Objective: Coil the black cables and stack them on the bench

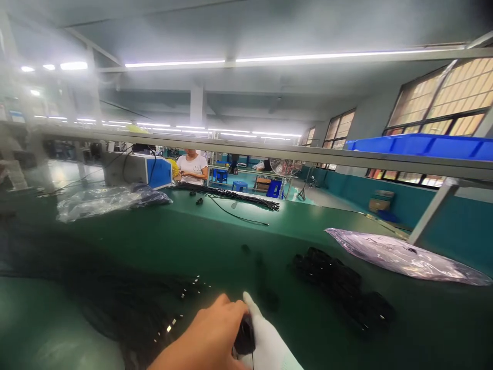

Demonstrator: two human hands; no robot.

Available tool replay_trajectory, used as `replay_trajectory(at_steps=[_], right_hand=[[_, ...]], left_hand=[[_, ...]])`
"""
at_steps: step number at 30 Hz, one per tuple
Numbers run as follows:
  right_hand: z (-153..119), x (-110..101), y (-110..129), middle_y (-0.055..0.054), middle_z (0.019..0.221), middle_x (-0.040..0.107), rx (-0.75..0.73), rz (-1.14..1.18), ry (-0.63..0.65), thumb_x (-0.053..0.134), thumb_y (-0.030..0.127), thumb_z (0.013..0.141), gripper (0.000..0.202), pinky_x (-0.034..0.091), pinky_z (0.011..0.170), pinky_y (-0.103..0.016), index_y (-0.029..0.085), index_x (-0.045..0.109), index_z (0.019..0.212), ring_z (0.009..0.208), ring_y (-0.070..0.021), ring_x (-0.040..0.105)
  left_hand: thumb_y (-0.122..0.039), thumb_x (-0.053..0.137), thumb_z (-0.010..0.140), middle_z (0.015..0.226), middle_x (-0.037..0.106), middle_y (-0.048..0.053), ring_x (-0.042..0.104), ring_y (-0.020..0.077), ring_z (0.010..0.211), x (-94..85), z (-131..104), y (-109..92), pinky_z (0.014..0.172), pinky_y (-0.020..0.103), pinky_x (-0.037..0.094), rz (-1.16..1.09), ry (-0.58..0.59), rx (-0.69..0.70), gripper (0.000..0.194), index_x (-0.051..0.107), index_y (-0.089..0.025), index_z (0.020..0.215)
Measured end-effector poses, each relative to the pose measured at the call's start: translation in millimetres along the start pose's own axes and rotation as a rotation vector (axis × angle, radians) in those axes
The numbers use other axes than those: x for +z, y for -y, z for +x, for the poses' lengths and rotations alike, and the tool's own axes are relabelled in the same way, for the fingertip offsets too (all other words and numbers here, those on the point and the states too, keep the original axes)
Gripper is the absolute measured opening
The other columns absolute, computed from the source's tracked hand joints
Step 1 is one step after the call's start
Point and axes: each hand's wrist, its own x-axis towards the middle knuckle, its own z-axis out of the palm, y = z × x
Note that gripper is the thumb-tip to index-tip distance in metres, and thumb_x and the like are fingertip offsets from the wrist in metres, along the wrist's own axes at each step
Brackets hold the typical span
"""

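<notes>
My bare left hand (208, 331) is closed around a small dark, glossy part (245, 336) at the bottom middle. From the other side, my white-gloved right hand (269, 341) presses against the same part, one finger reaching forward. What kind of part it is cannot be made out, as my fingers cover much of it. To the left spreads a blurred heap of black cables (115, 293) with shiny metal ends. A pile of black pieces (339, 282) lies to the right.
Behind are a clear plastic bag (108, 200), a bundle of black cables (231, 193) and a blue-and-grey machine (159, 173). A purplish plastic bag (408, 254) lies at right. A blue tray (423, 147) rests on the shelf rail. Another person (192, 167) sits beyond the table.
</notes>
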Motion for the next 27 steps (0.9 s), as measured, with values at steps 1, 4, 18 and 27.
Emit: replay_trajectory(at_steps=[1,4,18,27], right_hand=[[-0.9,0.6,0.0,-0.006,0.088,0.064,0.002,-0.071,-0.028,0.069,0.014,0.054,0.08,0.041,0.093,-0.04,0.016,0.047,0.131,0.095,-0.0281,0.059],[-5.9,5.0,11.0,-0.005,0.088,0.067,-0.046,-0.326,-0.082,0.063,0.013,0.055,0.075,0.045,0.089,-0.036,0.016,0.05,0.129,0.092,-0.0267,0.062],[-5.3,0.4,27.5,-0.003,0.089,0.061,-0.075,-0.288,-0.211,0.064,0.016,0.057,0.036,0.046,0.075,-0.029,0.019,0.062,0.093,0.081,-0.0199,0.058],[-27.8,9.0,36.3,-0.009,0.121,0.053,-0.099,0.609,0.178,0.08,0.028,0.06,0.037,0.047,0.061,-0.031,0.022,0.056,0.088,0.061,-0.0105,0.051]], left_hand=[[-0.021,0.07,0.055,0.095,0.058,0.007,0.055,0.0289,0.086,-0.9,3.1,0.3,0.072,0.035,0.042,0.061,0.005,-0.006,0.047,0.063,-0.022,0.101],[-0.025,0.07,0.056,0.083,0.062,0.004,0.056,0.0248,0.074,-3.6,13.6,14.6,0.062,0.029,0.04,0.048,0.083,0.057,0.035,0.066,-0.022,0.09],[-0.018,0.048,0.061,0.069,0.066,0.0,0.051,0.0128,0.051,-4.2,37.9,45.4,0.044,0.022,0.043,-0.42,0.258,0.026,0.025,0.068,-0.018,0.077],[-0.023,0.048,0.061,0.054,0.058,-0.001,0.051,0.0123,0.044,11.8,25.1,32.6,0.047,0.026,0.045,-0.643,0.131,-0.07,0.009,0.056,-0.017,0.063]])
